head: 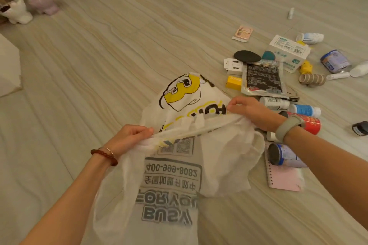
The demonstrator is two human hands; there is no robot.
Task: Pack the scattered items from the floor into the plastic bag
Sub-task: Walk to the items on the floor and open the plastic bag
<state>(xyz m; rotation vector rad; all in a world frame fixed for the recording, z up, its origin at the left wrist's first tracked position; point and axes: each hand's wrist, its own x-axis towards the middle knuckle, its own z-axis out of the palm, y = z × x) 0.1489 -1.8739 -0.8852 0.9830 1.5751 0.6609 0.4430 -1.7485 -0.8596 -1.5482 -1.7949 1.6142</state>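
In the head view, the left hand (130, 138) and right hand (252, 112) each pinch the rim of the white plastic bag (179, 165), stretching it taut between them. Scattered items lie beyond and beside the right hand: red can (304, 122), pink notebook (282, 179).

head view | worn on the person's head | faces forward and down | close above the floor (139, 45) | single view only
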